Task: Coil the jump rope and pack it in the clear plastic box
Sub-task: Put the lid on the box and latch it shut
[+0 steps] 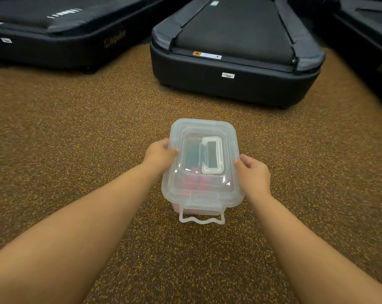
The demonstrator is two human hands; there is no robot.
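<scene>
Rope inside lidded box, seen only as pink and dark shapes through lid; coiling not verifiable. Left hand and right hand clasping opposite rim edges, likely steadying lid. Near latch apparently hanging loose

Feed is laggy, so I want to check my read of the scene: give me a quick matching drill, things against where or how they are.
Things:
1. left hand
2. right hand
3. front latch
4. carry handle

States:
A. hanging loose below the box's near edge
B. lying flat on the lid
C. on the clear plastic box, left side
D. on the box's right side

Pairs: 1-C, 2-D, 3-A, 4-B
</scene>
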